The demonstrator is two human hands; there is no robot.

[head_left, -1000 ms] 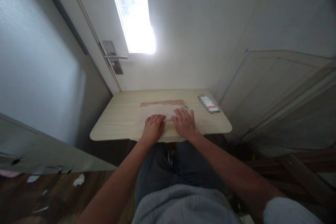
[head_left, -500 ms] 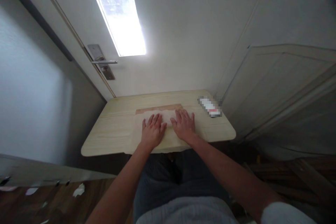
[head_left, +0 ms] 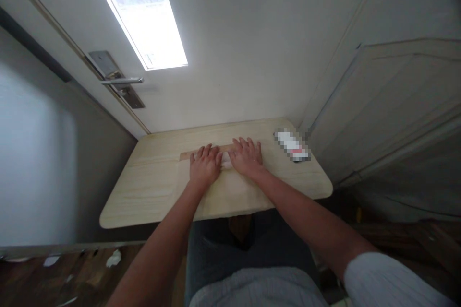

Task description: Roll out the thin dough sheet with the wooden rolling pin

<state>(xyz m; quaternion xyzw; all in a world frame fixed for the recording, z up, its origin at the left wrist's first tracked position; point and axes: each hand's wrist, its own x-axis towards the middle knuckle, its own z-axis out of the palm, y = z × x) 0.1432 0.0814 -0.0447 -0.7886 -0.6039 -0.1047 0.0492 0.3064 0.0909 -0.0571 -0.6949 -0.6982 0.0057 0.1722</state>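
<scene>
A pale wooden table (head_left: 151,192) stands before me against a white door. On it lies a pale sheet (head_left: 230,189) with a brown strip (head_left: 185,156) along its far edge. My left hand (head_left: 204,167) and my right hand (head_left: 247,156) lie side by side, palms down, fingers stretched flat, at the far end of the sheet. They press on a small white roll (head_left: 226,159) that shows between them, right by the brown strip.
A small white item with a red mark (head_left: 292,145), blurred out, lies at the table's right back corner. The door's metal handle (head_left: 120,80) sticks out at the left. Paper scraps (head_left: 114,258) lie on the dark floor at the left. A panelled white wall stands to the right.
Both hands have slid away from me over the sheet, from its middle to the brown strip, with the white roll under them. Their fingers went from curled to flat.
</scene>
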